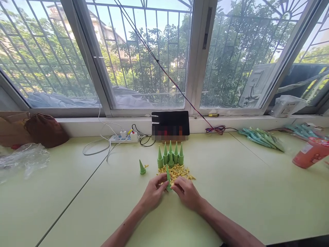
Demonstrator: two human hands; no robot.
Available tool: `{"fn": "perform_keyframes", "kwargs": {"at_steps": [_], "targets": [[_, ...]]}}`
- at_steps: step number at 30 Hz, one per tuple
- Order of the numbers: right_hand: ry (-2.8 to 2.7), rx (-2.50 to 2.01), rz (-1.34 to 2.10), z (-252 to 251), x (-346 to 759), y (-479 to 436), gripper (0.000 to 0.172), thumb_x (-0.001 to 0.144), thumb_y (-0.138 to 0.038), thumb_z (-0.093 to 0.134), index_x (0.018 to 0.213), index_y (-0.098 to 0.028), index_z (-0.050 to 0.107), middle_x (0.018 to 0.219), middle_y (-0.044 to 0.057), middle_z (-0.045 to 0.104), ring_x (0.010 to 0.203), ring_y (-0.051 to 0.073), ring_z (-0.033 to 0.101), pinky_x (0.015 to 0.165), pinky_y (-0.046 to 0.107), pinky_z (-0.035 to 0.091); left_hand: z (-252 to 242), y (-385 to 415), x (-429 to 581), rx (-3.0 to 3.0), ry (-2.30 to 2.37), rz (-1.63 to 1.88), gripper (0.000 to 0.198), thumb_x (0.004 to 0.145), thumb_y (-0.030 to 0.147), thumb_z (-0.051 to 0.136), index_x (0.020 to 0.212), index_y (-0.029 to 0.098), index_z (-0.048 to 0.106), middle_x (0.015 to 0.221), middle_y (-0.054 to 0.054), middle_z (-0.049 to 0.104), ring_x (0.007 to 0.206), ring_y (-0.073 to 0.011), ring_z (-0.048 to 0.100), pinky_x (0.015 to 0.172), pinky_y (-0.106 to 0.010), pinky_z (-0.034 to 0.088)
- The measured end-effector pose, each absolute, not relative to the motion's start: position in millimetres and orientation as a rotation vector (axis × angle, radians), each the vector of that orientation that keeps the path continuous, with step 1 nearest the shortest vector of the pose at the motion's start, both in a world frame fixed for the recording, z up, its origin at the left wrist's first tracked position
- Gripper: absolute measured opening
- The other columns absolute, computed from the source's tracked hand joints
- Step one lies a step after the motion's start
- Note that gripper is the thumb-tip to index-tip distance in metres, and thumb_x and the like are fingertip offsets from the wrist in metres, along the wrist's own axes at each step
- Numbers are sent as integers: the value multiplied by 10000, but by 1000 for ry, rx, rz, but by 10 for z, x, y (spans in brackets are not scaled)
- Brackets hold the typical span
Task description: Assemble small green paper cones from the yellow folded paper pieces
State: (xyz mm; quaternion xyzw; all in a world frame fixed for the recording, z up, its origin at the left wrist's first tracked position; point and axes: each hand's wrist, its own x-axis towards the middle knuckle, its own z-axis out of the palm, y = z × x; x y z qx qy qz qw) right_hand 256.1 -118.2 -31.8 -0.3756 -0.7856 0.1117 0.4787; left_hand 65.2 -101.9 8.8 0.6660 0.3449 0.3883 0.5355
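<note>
My left hand is closed around a slim green cone, which stands tip up between thumb and fingers. Close against the cone's lower part, my right hand pinches with thumb and fingertips; what is between them is too small to make out. Just beyond both hands lies a loose pile of small yellow peg-like pieces. Several finished-looking green cones stand upright in a cluster behind that pile. Off to the left, a single green cone stands with a small yellow piece beside it.
A dark-screened tablet leans at the windowsill. Left of it are a power strip with cables, a brown pouch and clear plastic. Rightward lie a cable bundle, green plastic packets and a red cup.
</note>
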Motion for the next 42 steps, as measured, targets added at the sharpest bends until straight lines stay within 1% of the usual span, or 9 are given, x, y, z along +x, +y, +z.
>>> {"fn": "perform_keyframes", "kwargs": {"at_steps": [5,16,20,23,28,31,35,37,42], "targets": [[-1938,-900,257,-299,2560,-1200,412,1089,-456,398,799,-213,559,730,23,612,638,157,552,605,267,377,122,-1047,671,1531,759,893,392,938,467,642,1204,183,688,1136,-110,739,954,-253,708,677,-328,630],[-1953,-897,225,-314,2555,-1201,414,1081,-457,421,791,-210,583,718,22,614,610,152,540,575,268,365,148,-1057,678,1488,754,883,390,916,471,672,1180,184,684,1080,-106,750,926,-250,723,666,-325,628],[-1971,-912,227,-300,2558,-1221,368,1078,-408,430,802,-210,571,705,10,589,589,145,516,568,265,345,154,-1063,673,1520,777,889,367,912,474,671,1129,178,686,1033,-98,750,874,-228,715,668,-317,617],[-1987,-928,223,-300,2564,-1230,328,1071,-348,429,794,-214,544,697,6,574,591,148,512,572,267,338,142,-1061,662,1596,849,925,318,914,457,665,1061,176,682,1021,-92,732,880,-220,695,654,-294,599],[-1975,-978,259,-301,2567,-1228,287,1052,-279,411,788,-221,507,721,23,583,625,168,522,592,283,359,121,-1054,630,1706,931,967,271,917,446,648,981,183,659,954,-62,697,858,-202,669,712,-299,589],[-1961,-985,307,-296,2565,-1220,258,1051,-265,398,831,-218,526,769,43,611,680,185,554,621,290,395,124,-1057,620,1762,938,966,259,914,443,652,954,187,671,934,-54,692,846,-194,655,747,-299,581],[-1960,-981,364,-295,2566,-1213,255,1056,-268,391,856,-216,540,804,52,628,712,190,573,646,292,418,126,-1061,627,1808,967,964,272,896,454,672,923,185,695,872,-44,701,764,-179,634,680,-276,557],[-1969,-985,384,-298,2569,-1211,258,1058,-273,391,856,-216,543,803,49,626,712,189,574,650,291,420,117,-1062,632,1832,995,953,281,897,458,669,898,179,703,853,-43,709,752,-180,630,685,-281,546],[-1992,-991,401,-307,2575,-1204,281,1064,-278,376,842,-217,537,793,43,625,703,186,572,647,288,411,75,-1059,622,1869,1028,914,284,907,460,654,904,180,698,911,-50,723,755,-180,622,713,-300,534]]}}
